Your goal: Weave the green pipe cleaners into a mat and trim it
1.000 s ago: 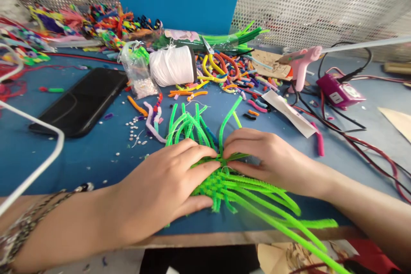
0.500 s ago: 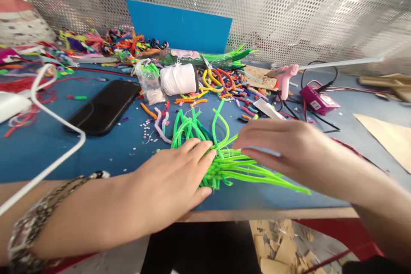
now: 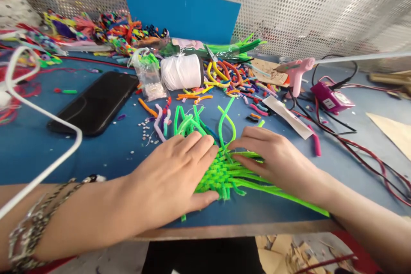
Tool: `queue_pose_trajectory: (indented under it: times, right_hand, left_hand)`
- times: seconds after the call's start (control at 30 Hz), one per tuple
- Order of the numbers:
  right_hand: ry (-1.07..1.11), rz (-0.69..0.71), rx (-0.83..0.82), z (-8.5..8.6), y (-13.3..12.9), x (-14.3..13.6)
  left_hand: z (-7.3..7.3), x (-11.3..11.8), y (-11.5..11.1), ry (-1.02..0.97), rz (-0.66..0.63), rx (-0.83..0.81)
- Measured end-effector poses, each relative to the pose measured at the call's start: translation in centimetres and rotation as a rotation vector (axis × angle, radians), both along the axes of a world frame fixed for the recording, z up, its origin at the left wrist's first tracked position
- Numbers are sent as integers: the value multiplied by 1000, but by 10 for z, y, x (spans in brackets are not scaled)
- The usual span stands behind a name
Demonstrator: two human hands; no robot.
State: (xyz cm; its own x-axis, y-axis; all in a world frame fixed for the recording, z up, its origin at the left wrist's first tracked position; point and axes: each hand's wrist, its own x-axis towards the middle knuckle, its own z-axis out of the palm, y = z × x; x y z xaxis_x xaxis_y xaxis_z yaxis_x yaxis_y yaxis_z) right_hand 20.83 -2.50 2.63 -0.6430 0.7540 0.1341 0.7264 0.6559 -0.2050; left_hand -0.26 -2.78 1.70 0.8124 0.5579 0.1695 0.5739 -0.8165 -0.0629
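Fingers of the right hand curled, any grip indiscernible, nearer than the flattened left hand to lime-green pipe cleaners that ran rightward from the weave.

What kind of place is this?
Probably a craft room or workshop: there's a pink glue gun, a spool of white cord and piles of colourful fuzzy stems on a blue table.

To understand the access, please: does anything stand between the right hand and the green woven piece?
Nothing visible does: the right hand is at the woven piece's edge, its fingers among loose green stems.
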Motion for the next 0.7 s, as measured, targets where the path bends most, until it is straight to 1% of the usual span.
queue_pose_trajectory:
  times: [0.1, 0.27, 0.47, 0.57, 0.63, 0.7]
  right_hand:
    - [-2, -22, 40, -3, 1, -1]
    - [6, 20, -59, -3, 4, -1]
    - [107, 71, -132, 4, 3, 3]
    - [99, 91, -174, 6, 3, 7]
    - [78, 94, -173, 6, 2, 8]
    - [48, 90, -133, 5, 1, 7]
  left_hand:
    - [-4, -2, 1, -20, -14, 1]
    - [-8, -1, 2, -85, -16, -11]
    - [-9, -1, 5, -120, -10, -77]
    - [-10, -1, 6, -121, -21, -99]
    - [-10, -2, 7, -127, -27, -116]
    - [-10, -1, 7, -129, -25, -141]
